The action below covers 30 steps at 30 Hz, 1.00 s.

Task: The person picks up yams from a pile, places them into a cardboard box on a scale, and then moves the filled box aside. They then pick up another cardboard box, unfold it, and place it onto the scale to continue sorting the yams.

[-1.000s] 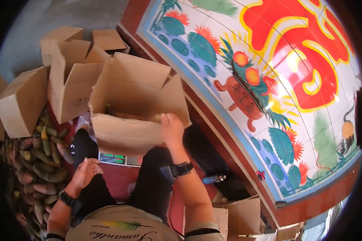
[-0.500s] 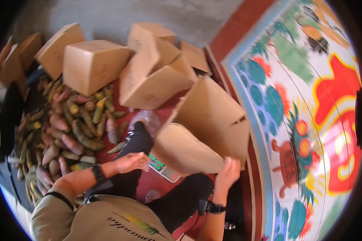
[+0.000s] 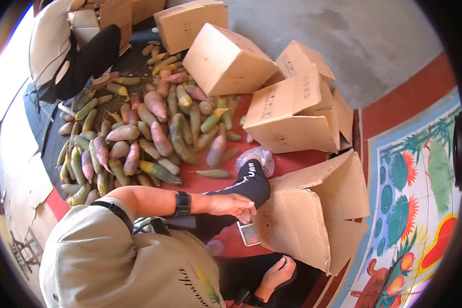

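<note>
Left hand [image 3: 232, 205]: open, empty, fingers loose over the knee, just above the scale [image 3: 248, 233]. Right hand [image 3: 278, 271]: well apart from it, curled at the lower edge of the cardboard box [image 3: 292, 231]; whether it grips cannot be told. The box stands tilted, its edge hiding part of the scale. Produce heap [image 3: 138, 133] lies well apart. Handling note: the box probably sits best square on the scale, steadied low.

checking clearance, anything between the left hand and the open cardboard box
Nothing visible. The left hand lies over the knee, fingertips close to the open cardboard box; the scale lies lower, beneath that gap.
</note>
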Available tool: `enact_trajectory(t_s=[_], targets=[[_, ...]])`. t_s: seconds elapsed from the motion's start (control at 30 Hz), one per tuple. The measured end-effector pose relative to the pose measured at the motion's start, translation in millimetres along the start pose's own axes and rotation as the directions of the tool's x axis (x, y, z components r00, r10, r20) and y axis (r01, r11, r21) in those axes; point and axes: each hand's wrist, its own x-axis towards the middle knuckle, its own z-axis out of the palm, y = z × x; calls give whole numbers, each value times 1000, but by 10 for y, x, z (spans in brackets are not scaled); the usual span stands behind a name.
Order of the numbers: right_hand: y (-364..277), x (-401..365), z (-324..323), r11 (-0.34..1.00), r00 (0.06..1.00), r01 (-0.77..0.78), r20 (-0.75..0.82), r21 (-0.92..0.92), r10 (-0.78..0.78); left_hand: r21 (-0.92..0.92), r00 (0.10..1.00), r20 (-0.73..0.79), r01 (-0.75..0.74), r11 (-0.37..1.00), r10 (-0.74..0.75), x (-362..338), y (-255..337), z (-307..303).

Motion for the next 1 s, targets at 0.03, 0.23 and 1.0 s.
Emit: enact_trajectory(t_s=[0.03, 0.23, 1.0], targets=[[-5, 2, 8, 999, 999, -27, -18, 26, 27, 7, 999, -36, -27, 1000, 28, -79, 71, 22], [-22, -14, 15, 998, 999, -50, 10, 23, 50, 90, 923, -354, -128, 988, 152, -556, 317, -372], [-22, -10, 13, 997, 996, 43, 80, -67, -38, 476, 425, -725, 878, -52, 542, -2881, -479, -2154]])
